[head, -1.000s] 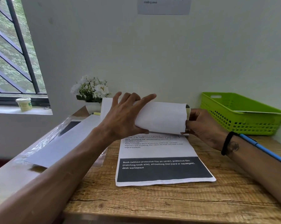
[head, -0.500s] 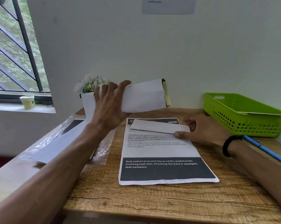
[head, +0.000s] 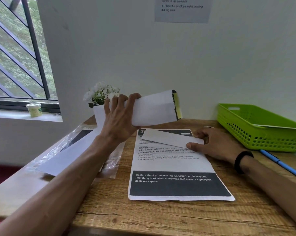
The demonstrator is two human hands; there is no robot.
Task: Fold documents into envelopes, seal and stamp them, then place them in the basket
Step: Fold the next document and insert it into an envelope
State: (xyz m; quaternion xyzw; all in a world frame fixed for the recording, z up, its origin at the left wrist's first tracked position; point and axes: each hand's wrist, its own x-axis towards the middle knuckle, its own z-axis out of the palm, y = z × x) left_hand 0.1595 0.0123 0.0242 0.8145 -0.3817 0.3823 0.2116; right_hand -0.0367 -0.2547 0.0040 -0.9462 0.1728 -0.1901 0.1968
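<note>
Two hands, one envelope, one strip.
Left hand grips raised white envelope; right hand pinches paper strip on printed sheet. One green basket beyond right hand. Little changed since half a second ago.

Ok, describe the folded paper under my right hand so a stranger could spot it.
On the wooden desk lies a printed sheet. Across its top rests the folded paper, pinned by the right hand. It is a blank white strip, unlike the text-covered sheet below.
</note>
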